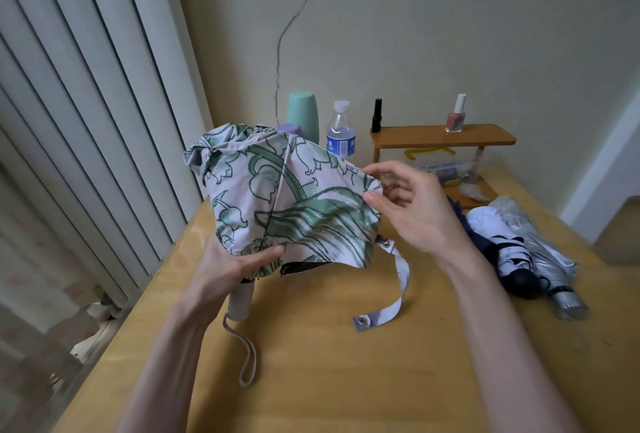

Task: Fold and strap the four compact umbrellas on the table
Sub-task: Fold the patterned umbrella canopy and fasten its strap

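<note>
A pale pink umbrella with a green flower print [287, 197] is held above the wooden table [346, 363], its canopy loose and bunched. My left hand [225, 266] grips it from below near the handle [240, 301], thumb pressed on the cloth. My right hand [412, 204] pinches the canopy's right edge between thumb and fingers. The closing strap [394, 294] hangs down from the canopy with its snap end on the table. A cord loop [246, 356] trails from the handle. At the right lie a navy and white umbrella [502, 252] and a silver umbrella [547, 259], both folded.
At the back stand a green tumbler [303, 114], a water bottle [341, 131] and a small wooden shelf [443, 136] carrying a black bottle [376, 116] and a nail polish bottle [456, 116]. Curtains [69, 121] hang along the table's left edge.
</note>
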### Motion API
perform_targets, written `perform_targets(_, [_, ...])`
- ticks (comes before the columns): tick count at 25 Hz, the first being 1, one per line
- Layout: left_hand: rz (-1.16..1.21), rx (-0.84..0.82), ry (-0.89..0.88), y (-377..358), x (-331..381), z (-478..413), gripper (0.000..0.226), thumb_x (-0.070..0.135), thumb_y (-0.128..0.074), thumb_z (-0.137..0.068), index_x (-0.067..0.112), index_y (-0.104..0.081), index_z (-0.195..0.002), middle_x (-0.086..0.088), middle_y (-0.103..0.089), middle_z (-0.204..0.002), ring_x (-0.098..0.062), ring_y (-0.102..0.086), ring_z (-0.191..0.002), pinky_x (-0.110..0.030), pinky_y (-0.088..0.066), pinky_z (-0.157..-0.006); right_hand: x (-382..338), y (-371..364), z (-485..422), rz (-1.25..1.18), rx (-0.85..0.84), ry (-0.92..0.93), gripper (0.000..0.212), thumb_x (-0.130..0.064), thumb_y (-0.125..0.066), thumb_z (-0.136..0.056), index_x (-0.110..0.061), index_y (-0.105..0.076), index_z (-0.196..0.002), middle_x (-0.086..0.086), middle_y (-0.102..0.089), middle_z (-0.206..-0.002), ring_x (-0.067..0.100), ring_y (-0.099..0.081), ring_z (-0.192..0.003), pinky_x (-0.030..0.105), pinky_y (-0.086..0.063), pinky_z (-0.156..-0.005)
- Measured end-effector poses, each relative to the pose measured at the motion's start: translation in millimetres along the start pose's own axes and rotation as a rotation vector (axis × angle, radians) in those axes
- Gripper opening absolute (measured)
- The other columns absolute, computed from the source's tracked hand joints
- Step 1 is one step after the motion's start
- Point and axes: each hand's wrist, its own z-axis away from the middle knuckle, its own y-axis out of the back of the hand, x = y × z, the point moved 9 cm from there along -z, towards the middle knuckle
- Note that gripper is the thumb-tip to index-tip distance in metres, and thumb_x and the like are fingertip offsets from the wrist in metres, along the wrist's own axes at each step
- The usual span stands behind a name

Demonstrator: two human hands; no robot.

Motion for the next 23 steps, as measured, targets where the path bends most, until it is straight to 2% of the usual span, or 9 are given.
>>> perform_targets(3, [0.015,0.006,0.001,-2,3,0,0.058,0.008,-0.092,-0.069,0.028,-0.067,-0.118,0.004,-0.08,-0.114,-0.015,-0.076,-0.105,-0.028,-0.061,-0.09,-5,6,4,0.071,0.002,0.017,0.014,-0.025,-0.074,-0.098,-0.03,-0.071,-0.11,-0.002,-0.074,-0.097,0.018,-0.072,-0.092,0.045,-0.061,-0.089])
perform_targets(6, [0.0,-0.025,0.014,-12,5,1,0.06,0.009,-0.092,-0.069,0.023,-0.067,-0.122,0.005,-0.08,-0.112,-0.011,-0.077,-0.102,-0.026,-0.062,-0.088,-1,14,10,0.144,0.046,-0.025,0.015,-0.041,-0.08,-0.088,-0.029,-0.071,-0.092,-0.01,-0.077,-0.086,0.013,-0.076,-0.08,0.043,-0.064,-0.079])
perform_targets(9, [-0.023,-0.069,0.031,-25,5,1,0.058,0.01,-0.093,-0.069,0.009,-0.069,-0.121,0.01,-0.081,-0.096,-0.004,-0.076,-0.085,-0.018,-0.06,-0.074,11,32,15,0.112,0.127,-0.05,0.012,-0.019,-0.08,-0.092,-0.024,-0.07,-0.089,-0.013,-0.074,-0.087,-0.002,-0.072,-0.079,0.025,-0.062,-0.08])
perform_targets(12, [0.004,-0.1,0.049,-34,-1,1,0.061,0.013,-0.095,-0.068,0.013,-0.07,-0.123,0.002,-0.081,-0.112,-0.017,-0.077,-0.103,-0.029,-0.061,-0.086,12,43,23,0.049,0.168,-0.055,0.018,-0.005,-0.072,-0.097,-0.016,-0.076,-0.111,-0.016,-0.072,-0.099,-0.018,-0.065,-0.09,0.014,-0.057,-0.09])
perform_targets(14, [0.066,-0.113,0.064,-39,-6,1,0.067,0.013,-0.098,-0.068,0.015,-0.068,-0.128,-0.003,-0.078,-0.121,-0.024,-0.075,-0.113,-0.039,-0.06,-0.096,5,40,28,-0.101,0.196,-0.047,0.031,-0.003,-0.066,-0.101,-0.025,-0.071,-0.123,0.001,-0.078,-0.109,-0.005,-0.071,-0.101,0.022,-0.059,-0.094])
perform_targets(16, [0.142,-0.117,0.074,-44,-10,1,0.071,0.018,-0.097,-0.068,0.015,-0.066,-0.132,-0.005,-0.077,-0.125,-0.026,-0.074,-0.116,-0.041,-0.06,-0.098,10,30,30,-0.293,0.201,-0.128,0.03,-0.016,-0.071,-0.101,-0.033,-0.066,-0.126,0.018,-0.077,-0.113,0.026,-0.075,-0.106,0.044,-0.06,-0.098])
perform_targets(19, [0.185,-0.08,0.074,-46,-10,0,0.074,0.024,-0.1,-0.065,0.013,-0.067,-0.131,-0.005,-0.077,-0.124,-0.026,-0.075,-0.115,-0.042,-0.06,-0.098,27,16,36,-0.188,0.072,-0.323,0.027,-0.031,-0.085,-0.089,-0.021,-0.074,-0.111,0.0,-0.08,-0.105,0.016,-0.077,-0.1,0.049,-0.06,-0.097])
perform_targets(21, [0.194,-0.026,0.076,-43,-10,-2,0.066,0.018,-0.099,-0.068,0.012,-0.07,-0.127,-0.006,-0.079,-0.119,-0.027,-0.076,-0.111,-0.043,-0.058,-0.099,35,17,37,-0.106,0.024,-0.356,0.021,-0.025,-0.089,-0.084,-0.017,-0.078,-0.1,-0.004,-0.082,-0.097,0.012,-0.077,-0.094,0.045,-0.062,-0.095])
perform_targets(23, [0.207,0.03,0.08,-40,-9,-4,0.06,0.016,-0.094,-0.068,0.011,-0.072,-0.124,-0.006,-0.08,-0.115,-0.026,-0.077,-0.108,-0.042,-0.058,-0.099,39,21,36,-0.099,-0.052,-0.346,0.026,-0.015,-0.091,-0.081,-0.018,-0.079,-0.104,-0.009,-0.081,-0.1,0.008,-0.076,-0.098,0.04,-0.06,-0.099])
